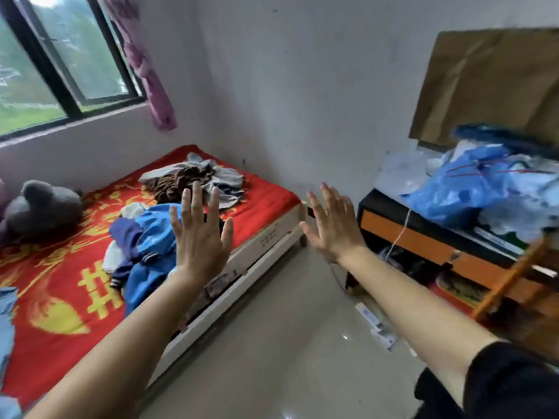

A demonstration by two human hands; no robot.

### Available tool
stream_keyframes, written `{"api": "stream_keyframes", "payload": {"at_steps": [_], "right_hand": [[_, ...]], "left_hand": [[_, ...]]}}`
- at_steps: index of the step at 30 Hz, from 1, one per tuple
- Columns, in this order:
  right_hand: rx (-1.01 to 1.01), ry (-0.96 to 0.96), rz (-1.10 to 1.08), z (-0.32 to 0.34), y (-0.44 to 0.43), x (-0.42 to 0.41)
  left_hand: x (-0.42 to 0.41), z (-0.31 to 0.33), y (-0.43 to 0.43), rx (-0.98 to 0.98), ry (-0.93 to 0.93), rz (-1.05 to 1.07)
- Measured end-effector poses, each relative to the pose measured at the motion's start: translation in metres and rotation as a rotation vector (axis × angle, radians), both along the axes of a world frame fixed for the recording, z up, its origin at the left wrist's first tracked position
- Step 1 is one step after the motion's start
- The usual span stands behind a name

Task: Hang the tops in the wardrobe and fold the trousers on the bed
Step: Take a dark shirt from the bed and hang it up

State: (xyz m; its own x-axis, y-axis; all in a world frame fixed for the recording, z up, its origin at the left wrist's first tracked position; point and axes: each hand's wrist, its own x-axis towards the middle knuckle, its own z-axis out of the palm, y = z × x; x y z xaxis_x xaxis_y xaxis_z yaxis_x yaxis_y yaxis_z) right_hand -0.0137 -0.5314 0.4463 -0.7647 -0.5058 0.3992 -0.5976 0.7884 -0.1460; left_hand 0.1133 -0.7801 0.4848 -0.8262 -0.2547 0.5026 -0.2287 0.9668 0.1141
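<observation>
1. Both the left hand (pixel 199 234) and the right hand (pixel 332 225) are raised with fingers straight and spread. They grasp nothing and touch no garment.
2. The clothes lie on the bed (pixel 266 189) in two crumpled heaps. The blue heap (pixel 151 237) is close to the bed's near edge, and the grey and brown heap (pixel 193 176) is farther back toward the wall corner. The wardrobe is not in view.
3. The pieces in each heap look tangled, so lifting one could drag its neighbours along. The blue heap is the likelier to spill onto the floor, being so near the edge.
4. Tops and trousers cannot be told apart while bunched, so a piece could be sorted wrongly unless it is shaken out first.
5. The blue heap seems stretched roughly along the bed's length, beside its edge. The grey and brown heap spreads more across the bed. No collar or waistband shows clearly, so which way any garment points cannot be told.
</observation>
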Motion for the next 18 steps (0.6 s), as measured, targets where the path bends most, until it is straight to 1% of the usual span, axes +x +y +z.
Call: {"api": "stream_keyframes", "payload": {"at_steps": [4,6,8,11,15,18], "right_hand": [[0.000,-0.068,-0.334,-0.031,0.086,0.049],[0.061,-0.107,-0.466,-0.051,0.131,0.090],[0.116,-0.136,-0.568,-0.064,0.171,0.128],[0.129,-0.149,-0.773,-0.074,0.241,0.191],[0.194,-0.129,-1.014,-0.074,0.327,0.257],[0.195,-0.138,-1.125,-0.084,0.386,0.288]], "left_hand": [[-0.047,-0.025,0.061,0.098,-0.001,-0.294],[-0.054,-0.046,0.108,0.139,-0.040,-0.432],[-0.050,-0.065,0.155,0.158,-0.083,-0.522],[-0.032,-0.087,0.235,0.150,-0.195,-0.691],[-0.011,-0.093,0.330,0.101,-0.212,-0.909],[0.001,-0.103,0.394,0.062,-0.218,-1.014]]}}
